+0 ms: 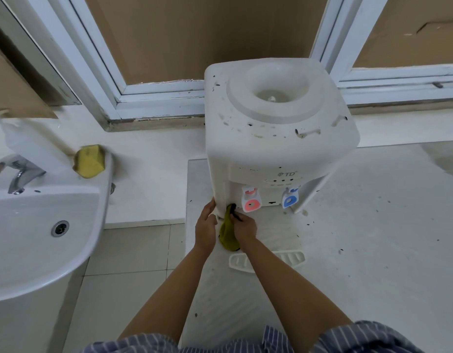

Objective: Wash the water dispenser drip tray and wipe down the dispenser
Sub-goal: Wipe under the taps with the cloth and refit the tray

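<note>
Head view looks down on two bare forearms reaching to the lower left front corner of a white water dispenser [276,128]. Its base is hidden behind its own overhanging top, and the recess under the taps is in shadow, so how the bottom sits cannot be made out. The right hand [244,226] is curled closed around an olive-green cloth [228,233], pinching its upper end against the dispenser's left front edge; the cloth's lower part hangs below the fist. A dark bit at the cloth's top is too small to identify. The left hand [206,226] lies with fingers together, flat against the dispenser's left side wall, holding nothing. Just behind the wrists, one white drip tray [239,261] lies on the desk [373,238], its middle covered by the right forearm, so only its two slotted ends show. On the dispenser's front there are two taps: one red tap [251,200] on the left and one blue tap [290,198] on the right. Dark specks dot the dispenser top and the desk. Left of the desk stands one white sink [42,225], cut off by the frame edge, with one metal faucet [18,174] and one yellow sponge [89,161] on its rim. A striped sleeve [347,337] shows at the bottom edge.
</note>
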The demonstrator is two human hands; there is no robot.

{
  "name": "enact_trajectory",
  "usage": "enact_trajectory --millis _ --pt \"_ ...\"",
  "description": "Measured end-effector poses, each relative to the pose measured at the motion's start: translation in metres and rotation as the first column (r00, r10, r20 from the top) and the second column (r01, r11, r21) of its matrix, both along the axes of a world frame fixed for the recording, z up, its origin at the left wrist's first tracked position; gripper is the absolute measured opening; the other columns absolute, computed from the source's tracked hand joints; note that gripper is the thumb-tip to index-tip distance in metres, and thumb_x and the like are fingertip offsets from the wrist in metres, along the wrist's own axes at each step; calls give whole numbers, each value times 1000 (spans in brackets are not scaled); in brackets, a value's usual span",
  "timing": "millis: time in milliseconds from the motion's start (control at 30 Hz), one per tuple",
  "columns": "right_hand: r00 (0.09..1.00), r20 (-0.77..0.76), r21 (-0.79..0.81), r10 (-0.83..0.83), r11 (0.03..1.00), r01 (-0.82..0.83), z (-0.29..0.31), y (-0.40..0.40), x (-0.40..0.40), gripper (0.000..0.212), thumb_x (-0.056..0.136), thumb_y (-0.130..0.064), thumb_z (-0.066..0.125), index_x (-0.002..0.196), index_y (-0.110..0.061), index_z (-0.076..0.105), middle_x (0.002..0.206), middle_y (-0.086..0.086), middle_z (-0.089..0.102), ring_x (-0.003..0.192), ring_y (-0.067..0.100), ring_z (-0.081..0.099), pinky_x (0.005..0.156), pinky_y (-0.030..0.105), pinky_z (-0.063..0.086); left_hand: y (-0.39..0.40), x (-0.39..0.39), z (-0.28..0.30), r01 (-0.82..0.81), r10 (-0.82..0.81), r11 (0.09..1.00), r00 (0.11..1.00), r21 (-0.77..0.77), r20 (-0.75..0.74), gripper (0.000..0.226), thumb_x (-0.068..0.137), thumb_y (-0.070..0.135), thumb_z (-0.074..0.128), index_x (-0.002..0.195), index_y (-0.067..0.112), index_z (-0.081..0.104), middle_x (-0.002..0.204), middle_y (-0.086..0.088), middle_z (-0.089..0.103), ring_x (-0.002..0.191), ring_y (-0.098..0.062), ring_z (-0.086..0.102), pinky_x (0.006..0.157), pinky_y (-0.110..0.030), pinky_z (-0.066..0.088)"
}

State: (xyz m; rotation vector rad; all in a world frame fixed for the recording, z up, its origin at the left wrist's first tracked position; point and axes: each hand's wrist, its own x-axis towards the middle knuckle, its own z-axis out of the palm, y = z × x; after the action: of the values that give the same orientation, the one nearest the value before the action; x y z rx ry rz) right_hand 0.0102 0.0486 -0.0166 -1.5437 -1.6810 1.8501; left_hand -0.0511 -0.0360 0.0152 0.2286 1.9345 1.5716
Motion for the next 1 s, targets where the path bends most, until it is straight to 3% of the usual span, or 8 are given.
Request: enact_trajectory --millis 100,200,333,433,533,633,767,1000 --pt "994 79 -42 76 996 -73 -4 9 -4 32 98 -28 53 122 -12 67 122 11 67 113 30 59 102 37 46 0 -2 -2 15 -15 1000 1000 -5 9 51 97 4 33 144 21 43 146 2 47 131 -26 45 108 -40 38" --pt "993 84 -52 77 996 -73 -6 14 -3 32 97 -33 54 120 -14 68 120 11 68 111 30 60 102 41 47 -1 -4 -5 40 -41 999 999 -22 -1 54 95 3 34 144 23 43 146 3 47 131 -24 45 109 -42 38" --pt "993 -116 -132 -5 991 -10 -3 7 14 28 96 -27 58 120 -17 69 113 6 72 107 24 64 101 39 50 -2 -5 -5 42 -42 999 999 -16 2 55 94 2 34 143 24 43 145 4 47 131 -23 45 108 -41 38" --pt "957 -291 -229 -6 971 -63 4 11 29 28 97 -19 57 122 -13 67 112 7 72 106 25 66 99 39 51 -1 -4 -1 43 -43 999 999 3 8 56 93 2 35 144 22 42 146 5 46 132 -20 44 106 -34 38" --pt "937 -350 -345 -7 931 -123 16 14 42 33 99 -17 53 129 -5 59 119 14 67 102 26 65 95 37 52 -3 4 6 -4 5 1000 993 -8 120 41 99 12 34 138 16 46 138 -1 50 122 -21 46 101 -32 37" --pt "937 -343 -384 57 903 -195 25 14 56 37 101 -20 50 133 -2 54 126 20 62 105 29 63 94 38 52 -8 17 10 24 7 996 947 -91 321 24 100 28 37 113 16 54 120 -9 54 106 -21 48 90 -35 42" --pt "927 -364 -401 91 883 -245 39 15 80 38 101 -23 48 132 -2 53 128 22 61 110 33 62 93 41 53 -18 37 16 159 -129 987 867 -22 481 43 97 49 43 112 13 62 107 -9 66 97 -26 62 77 -34 52" --pt "922 -387 -390 14 904 -177 59 30 136 32 101 -26 48 127 -10 58 124 17 66 111 30 64 90 41 54 -12 68 16 308 -308 950 899 52 312 30 90 40 62 103 12 61 105 -9 70 97 -23 66 86 -35 54"
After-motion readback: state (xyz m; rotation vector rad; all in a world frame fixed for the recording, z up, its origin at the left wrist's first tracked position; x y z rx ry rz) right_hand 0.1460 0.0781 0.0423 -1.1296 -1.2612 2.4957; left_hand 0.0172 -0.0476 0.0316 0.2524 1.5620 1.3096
